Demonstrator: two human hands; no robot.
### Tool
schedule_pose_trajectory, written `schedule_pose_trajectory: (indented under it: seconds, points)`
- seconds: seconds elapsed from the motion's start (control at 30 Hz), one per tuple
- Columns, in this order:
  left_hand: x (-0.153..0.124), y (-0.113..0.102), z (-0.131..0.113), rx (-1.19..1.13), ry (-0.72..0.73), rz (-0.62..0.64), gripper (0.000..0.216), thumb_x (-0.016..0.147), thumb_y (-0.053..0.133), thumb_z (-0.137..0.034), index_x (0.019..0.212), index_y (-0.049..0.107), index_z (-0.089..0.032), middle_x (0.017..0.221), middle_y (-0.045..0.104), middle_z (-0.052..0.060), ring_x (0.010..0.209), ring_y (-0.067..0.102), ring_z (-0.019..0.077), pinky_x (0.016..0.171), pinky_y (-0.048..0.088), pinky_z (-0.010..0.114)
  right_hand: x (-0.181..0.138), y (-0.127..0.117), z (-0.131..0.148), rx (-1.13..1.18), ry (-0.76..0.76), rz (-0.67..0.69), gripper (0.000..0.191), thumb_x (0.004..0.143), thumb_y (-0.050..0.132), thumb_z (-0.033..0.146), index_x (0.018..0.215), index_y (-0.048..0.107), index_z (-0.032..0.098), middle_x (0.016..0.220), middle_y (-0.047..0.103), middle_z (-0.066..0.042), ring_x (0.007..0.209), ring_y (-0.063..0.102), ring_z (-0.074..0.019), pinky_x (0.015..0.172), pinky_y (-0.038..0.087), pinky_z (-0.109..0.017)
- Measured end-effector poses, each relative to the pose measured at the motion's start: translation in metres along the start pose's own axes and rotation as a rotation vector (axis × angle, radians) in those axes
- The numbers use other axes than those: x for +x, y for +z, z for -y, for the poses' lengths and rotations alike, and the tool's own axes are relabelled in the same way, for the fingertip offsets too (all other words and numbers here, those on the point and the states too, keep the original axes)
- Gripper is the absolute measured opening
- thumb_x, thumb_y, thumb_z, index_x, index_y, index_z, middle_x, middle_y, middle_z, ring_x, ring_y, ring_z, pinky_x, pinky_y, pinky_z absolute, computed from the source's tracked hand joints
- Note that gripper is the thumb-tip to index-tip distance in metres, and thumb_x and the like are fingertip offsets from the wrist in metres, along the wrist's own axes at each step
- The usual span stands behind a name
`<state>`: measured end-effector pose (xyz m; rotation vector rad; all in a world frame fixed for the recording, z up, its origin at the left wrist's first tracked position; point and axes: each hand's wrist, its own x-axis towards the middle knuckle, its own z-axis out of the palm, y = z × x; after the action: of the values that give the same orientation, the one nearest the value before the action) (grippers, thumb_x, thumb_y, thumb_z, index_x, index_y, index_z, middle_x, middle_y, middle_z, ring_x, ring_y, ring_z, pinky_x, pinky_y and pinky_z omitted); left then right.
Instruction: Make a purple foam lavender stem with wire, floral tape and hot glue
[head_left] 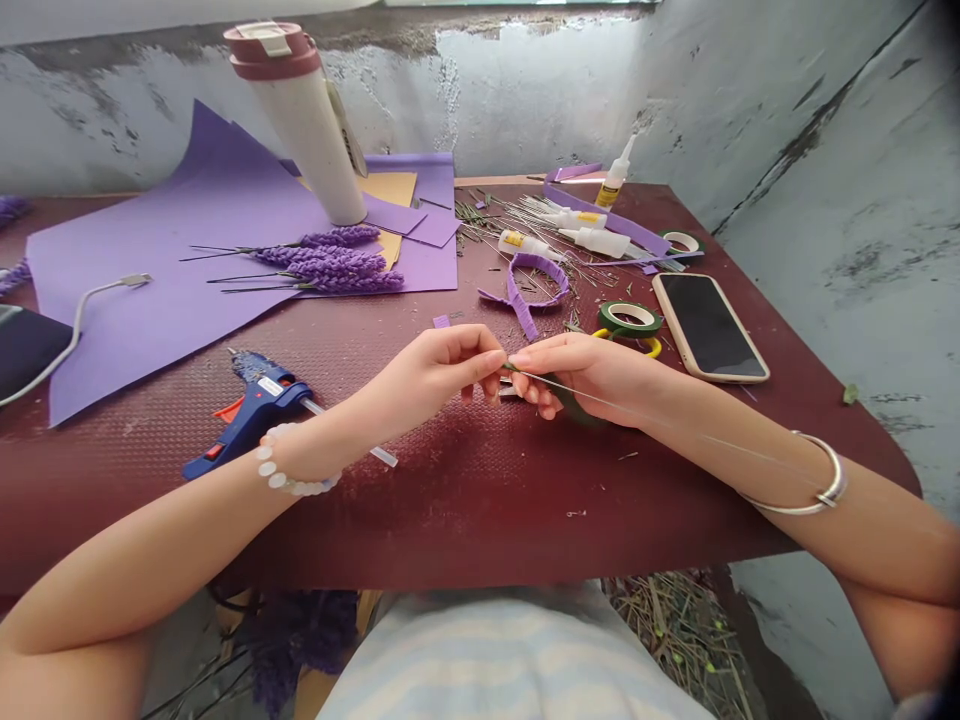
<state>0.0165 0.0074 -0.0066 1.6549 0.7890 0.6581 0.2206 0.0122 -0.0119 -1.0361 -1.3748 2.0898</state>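
Observation:
My left hand (450, 365) and my right hand (577, 368) meet above the middle of the table. Between my left thumb and fingers is pinched the end of a thin pale wire (551, 383), wrapped at its tip in green floral tape (510, 367). The wire runs back under my right wrist. My right thumb and fingertips close on the same tip, holding the tape; a dark green strip hangs below that palm, partly hidden. Behind the hands lies a purple paper strip curled in a loop (536, 288). Scissors with yellow handles (651, 346) lie partly hidden beside my right hand.
A blue glue gun (259, 410) lies by my left forearm. Purple lavender stems (330, 262) rest on purple paper (150, 250) near an upright tumbler (307, 130). Rightward are a green tape roll (631, 318), a phone (711, 325), glue bottles (596, 240) and loose wires.

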Motion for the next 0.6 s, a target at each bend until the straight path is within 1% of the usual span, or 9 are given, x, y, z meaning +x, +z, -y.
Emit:
schedule_pose_trajectory:
  seconds: [0.1, 0.17, 0.2, 0.27, 0.37, 0.47, 0.6]
  points:
    - [-0.001, 0.002, -0.001, -0.014, 0.017, -0.015, 0.022, 0.094, 0.054, -0.029, 0.080, 0.058, -0.013, 0.071, 0.062, 0.000, 0.067, 0.056, 0.0083, 0.062, 0.043, 0.020, 0.000, 0.002, 0.001, 0.007, -0.033, 0.009, 0.021, 0.082, 0.061, 0.026, 0.066, 0.065, 0.013, 0.066, 0.056, -0.001, 0.057, 0.050, -0.0088, 0.050, 0.045, -0.020]
    - [-0.002, 0.004, -0.001, -0.058, -0.015, -0.036, 0.023, 0.094, 0.054, -0.031, 0.080, 0.058, -0.013, 0.073, 0.062, 0.001, 0.068, 0.056, 0.0083, 0.063, 0.043, 0.020, -0.002, 0.004, 0.003, -0.073, -0.096, -0.025, 0.022, 0.083, 0.061, 0.027, 0.066, 0.063, 0.014, 0.066, 0.056, 0.000, 0.057, 0.048, -0.0088, 0.050, 0.044, -0.021]
    - [-0.002, 0.005, -0.001, -0.100, -0.047, -0.046, 0.025, 0.094, 0.053, -0.032, 0.081, 0.059, -0.013, 0.073, 0.062, 0.001, 0.068, 0.056, 0.0085, 0.063, 0.043, 0.020, -0.003, 0.004, 0.003, -0.154, -0.140, -0.052, 0.023, 0.084, 0.060, 0.028, 0.066, 0.062, 0.014, 0.067, 0.056, 0.000, 0.057, 0.047, -0.0088, 0.051, 0.043, -0.021]
    - [-0.002, 0.007, 0.001, -0.204, -0.129, -0.055, 0.028, 0.095, 0.050, -0.037, 0.083, 0.059, -0.013, 0.074, 0.062, 0.001, 0.068, 0.057, 0.0094, 0.061, 0.043, 0.021, -0.006, 0.005, 0.005, -0.401, -0.256, -0.140, 0.023, 0.086, 0.059, 0.028, 0.068, 0.062, 0.014, 0.066, 0.057, 0.000, 0.058, 0.046, -0.0089, 0.053, 0.040, -0.022]
    - [-0.001, 0.007, 0.004, -0.302, -0.232, -0.021, 0.036, 0.093, 0.049, -0.046, 0.084, 0.060, -0.013, 0.071, 0.060, 0.002, 0.064, 0.058, 0.0113, 0.056, 0.042, 0.022, -0.008, 0.008, 0.003, -0.869, -0.492, -0.285, 0.022, 0.087, 0.057, 0.025, 0.069, 0.063, 0.014, 0.065, 0.055, 0.001, 0.062, 0.047, -0.0098, 0.058, 0.035, -0.024]
    - [-0.001, 0.007, 0.007, -0.280, -0.263, 0.014, 0.040, 0.091, 0.050, -0.050, 0.078, 0.059, -0.014, 0.067, 0.058, 0.001, 0.060, 0.056, 0.0109, 0.054, 0.040, 0.022, -0.010, 0.012, -0.002, -1.245, -0.697, -0.330, 0.025, 0.090, 0.052, 0.021, 0.070, 0.064, 0.013, 0.069, 0.054, -0.002, 0.066, 0.048, -0.0114, 0.062, 0.035, -0.026]
    - [-0.002, 0.008, 0.002, -0.168, -0.294, 0.036, 0.035, 0.090, 0.054, -0.045, 0.073, 0.056, -0.014, 0.064, 0.058, 0.000, 0.059, 0.055, 0.0102, 0.056, 0.039, 0.022, -0.013, 0.017, -0.007, -1.640, -0.846, -0.377, 0.032, 0.094, 0.042, 0.021, 0.072, 0.064, 0.014, 0.073, 0.059, -0.006, 0.069, 0.050, -0.0152, 0.059, 0.032, -0.029]
